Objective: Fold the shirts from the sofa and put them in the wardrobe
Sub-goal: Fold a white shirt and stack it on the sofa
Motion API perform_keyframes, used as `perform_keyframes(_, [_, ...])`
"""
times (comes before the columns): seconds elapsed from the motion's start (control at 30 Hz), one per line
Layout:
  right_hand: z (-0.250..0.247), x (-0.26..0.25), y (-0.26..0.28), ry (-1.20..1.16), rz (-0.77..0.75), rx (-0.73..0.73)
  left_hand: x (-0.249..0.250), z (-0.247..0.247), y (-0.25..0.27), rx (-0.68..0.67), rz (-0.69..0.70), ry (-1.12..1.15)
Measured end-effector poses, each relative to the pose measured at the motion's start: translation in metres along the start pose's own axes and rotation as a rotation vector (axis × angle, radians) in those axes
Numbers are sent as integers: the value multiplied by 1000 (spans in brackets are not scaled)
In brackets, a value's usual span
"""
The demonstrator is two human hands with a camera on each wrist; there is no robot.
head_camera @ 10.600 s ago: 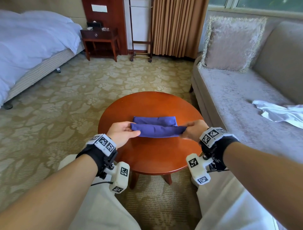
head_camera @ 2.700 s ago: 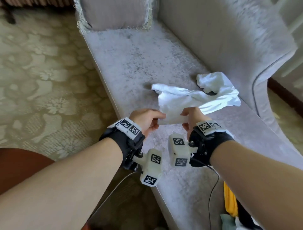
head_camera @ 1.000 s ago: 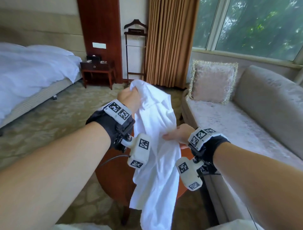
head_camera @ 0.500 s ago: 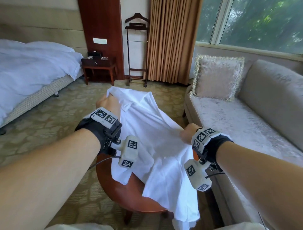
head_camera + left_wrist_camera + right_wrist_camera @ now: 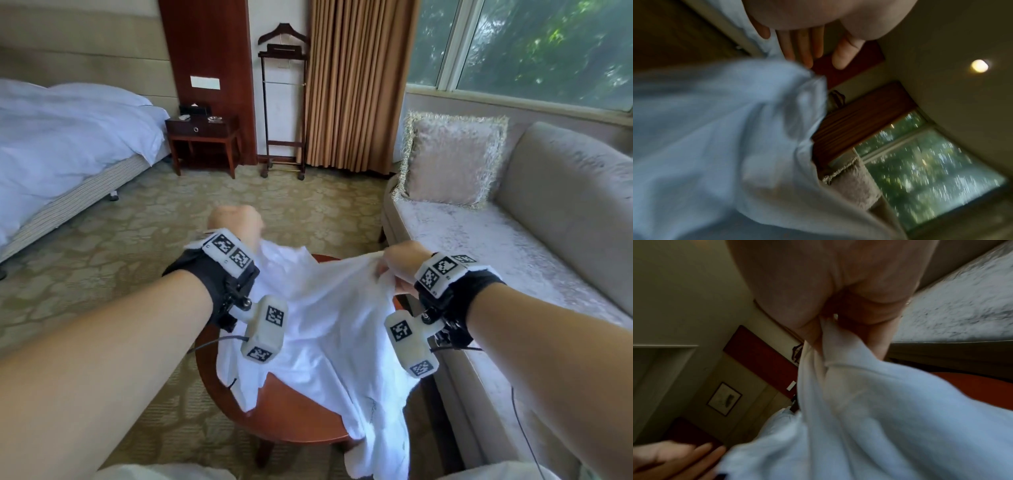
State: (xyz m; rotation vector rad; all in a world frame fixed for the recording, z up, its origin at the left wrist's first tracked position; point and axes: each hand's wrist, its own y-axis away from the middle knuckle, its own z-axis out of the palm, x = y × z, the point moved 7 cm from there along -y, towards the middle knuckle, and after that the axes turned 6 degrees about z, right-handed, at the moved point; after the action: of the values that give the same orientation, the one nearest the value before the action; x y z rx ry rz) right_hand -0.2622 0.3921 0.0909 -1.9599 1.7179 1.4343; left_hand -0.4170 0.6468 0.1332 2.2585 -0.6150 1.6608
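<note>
A white shirt lies crumpled across the round wooden table, and its near end hangs off the front edge. My right hand grips a bunch of the shirt at its right side and holds it up off the table; in the right wrist view the cloth runs out from under the curled fingers. My left hand is over the shirt's far edge. In the left wrist view its fingers are straight and lie against the cloth, gripping nothing.
The grey sofa with a fringed cushion runs along the right, close to the table. A bed is at far left. A nightstand, a valet stand and curtains stand at the back, across open carpet.
The shirt has come down and bunched on the table. My left hand has moved to its far edge and its fingers have straightened. My right hand has pulled its bunch up and right.
</note>
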Motion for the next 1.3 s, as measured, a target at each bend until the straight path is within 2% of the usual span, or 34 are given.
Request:
perform_keyframes(0.03, [4, -5, 1, -34, -12, -21, 7, 10, 8, -56, 72, 24])
perform_keyframes(0.07, [9, -13, 4, -74, -35, -48, 16, 26, 17, -166, 164, 24])
perform_keyframes(0.13, [20, -27, 14, -138, -87, -106, 28, 64, 48, -493, 338, -120])
perform_keyframes(0.17, [24, -33, 19, -172, -107, -138, 27, 79, 59, -627, 378, -178])
perform_keyframes(0.23, [26, -41, 27, -214, -137, -186, 25, 96, 69, -768, 410, -230])
perform_keyframes(0.3, [21, -42, 30, -227, -164, -169, 27, 103, 70, -825, 454, -256])
perform_keyframes(0.4, [7, -30, 24, -256, -153, -74, 28, 105, 65, -796, 517, -332])
perform_keyframes(0.47, [3, -24, 20, -199, -157, -38, 29, 104, 60, -703, 548, -310])
perform_keyframes(0.53, [7, -17, 18, -5, -144, -22, 38, 100, 58, -609, 563, -198])
perform_keyframes(0.63, [11, -2, 12, 266, -81, 76, 50, 88, 54, -463, 494, 5])
perform_keyframes(0.73, [16, 9, 6, 232, -43, 74, 52, 73, 46, -310, 425, 137])
perform_keyframes(0.83, [14, 8, 3, 196, -70, 54, 40, 53, 29, -150, 343, 152])
perform_keyframes(0.9, [7, 3, 5, 126, -102, 94, 31, 44, 20, -87, 289, 118])
perform_keyframes(0.97, [4, -9, 9, 47, -157, 104, 31, 43, 21, -127, 305, 5])
perform_keyframes(1.03, [8, -27, 22, 0, -256, 68, 35, 54, 27, -271, 393, -124])
perform_keyframes(1.13, [19, -59, 41, 12, -430, 10, 49, 85, 55, -646, 549, -252])
perform_keyframes(1.17, [22, -66, 45, 24, -463, -11, 50, 95, 64, -750, 608, -382])
perform_keyframes(1.2, [23, -71, 48, 29, -480, -24, 52, 101, 70, -776, 669, -491])
perform_keyframes(1.23, [24, -74, 51, 25, -485, -35, 52, 101, 67, -729, 677, -551])
perform_keyframes(1.3, [21, -74, 54, -34, -481, -31, 56, 93, 62, -636, 637, -475])
